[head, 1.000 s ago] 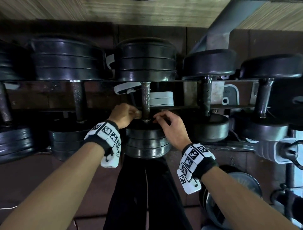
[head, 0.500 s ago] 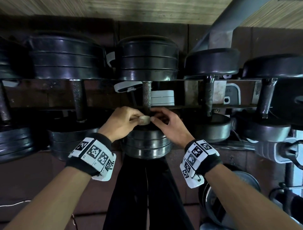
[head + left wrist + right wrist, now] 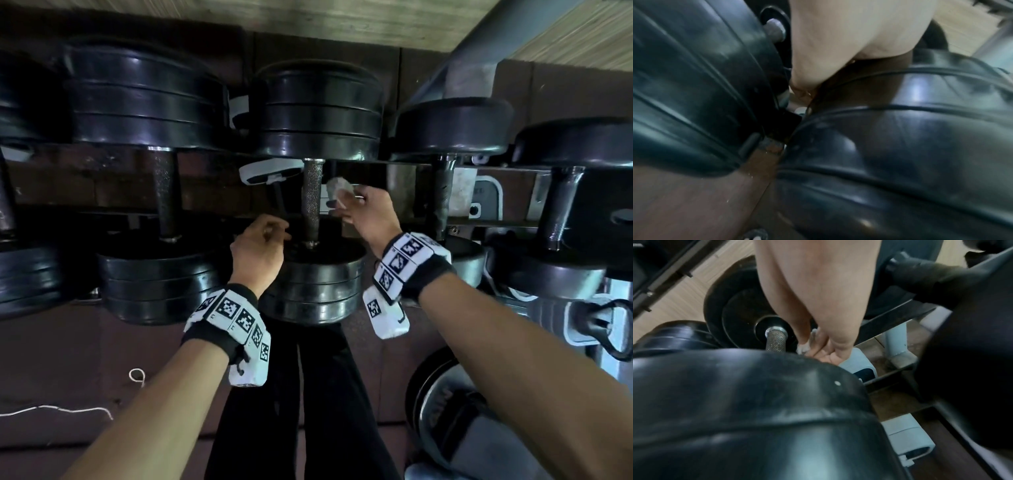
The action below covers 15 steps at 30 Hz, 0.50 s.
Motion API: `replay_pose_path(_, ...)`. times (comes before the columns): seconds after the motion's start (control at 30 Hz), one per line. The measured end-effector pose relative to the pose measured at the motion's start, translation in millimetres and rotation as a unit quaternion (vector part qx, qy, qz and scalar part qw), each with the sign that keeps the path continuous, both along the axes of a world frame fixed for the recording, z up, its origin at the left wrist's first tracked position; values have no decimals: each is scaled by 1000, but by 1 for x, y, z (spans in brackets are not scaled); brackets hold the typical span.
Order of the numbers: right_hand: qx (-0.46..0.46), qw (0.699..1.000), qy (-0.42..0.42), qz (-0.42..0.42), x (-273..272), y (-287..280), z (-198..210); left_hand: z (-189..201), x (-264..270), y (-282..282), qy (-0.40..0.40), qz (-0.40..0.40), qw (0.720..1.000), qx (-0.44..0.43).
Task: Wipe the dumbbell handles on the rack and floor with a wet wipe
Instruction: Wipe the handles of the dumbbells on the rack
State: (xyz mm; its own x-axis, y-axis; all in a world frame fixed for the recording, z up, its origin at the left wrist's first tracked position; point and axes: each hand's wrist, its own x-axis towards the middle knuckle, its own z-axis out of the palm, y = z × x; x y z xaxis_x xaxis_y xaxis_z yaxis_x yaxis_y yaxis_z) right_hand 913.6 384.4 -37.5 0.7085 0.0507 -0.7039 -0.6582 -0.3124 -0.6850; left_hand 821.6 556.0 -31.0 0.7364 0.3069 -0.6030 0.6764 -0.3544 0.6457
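Fingertips of the right hand point(image 3: 368, 214) pinch a crumpled wet wipe point(image 3: 337, 192), held just right of the knurled handle point(image 3: 311, 202) of the middle dumbbell point(image 3: 317, 274) on the rack point(image 3: 496, 222), apart from the steel. Left hand point(image 3: 260, 248) sits at the near left of that handle, fingers loosely curled, holding nothing visible. Black plate dumbbells flank both sides; farther right stands a rusty-handled dumbbell point(image 3: 442, 195). A white cord point(image 3: 54, 409) lies on the floor at near left.

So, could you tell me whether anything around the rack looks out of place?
Mostly orderly. One oddity: white gadgets lie beneath the dumbbells, visible between the handles. The right hand holds the wipe.
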Motion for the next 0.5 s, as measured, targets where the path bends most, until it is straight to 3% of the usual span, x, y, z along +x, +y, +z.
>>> replay_pose_path(0.13,-38,996,-33,74,22,23,-13,-2,1,0,-8,1,1000,-1)
replay_pose_path(0.3,-30,992,-86,85,33,17,-54,-2,3,2,9,0,1000,5)
replay_pose_path(0.5,-63,988,-136,33,20,28,-19,0,4,2,20,35,999,-18)
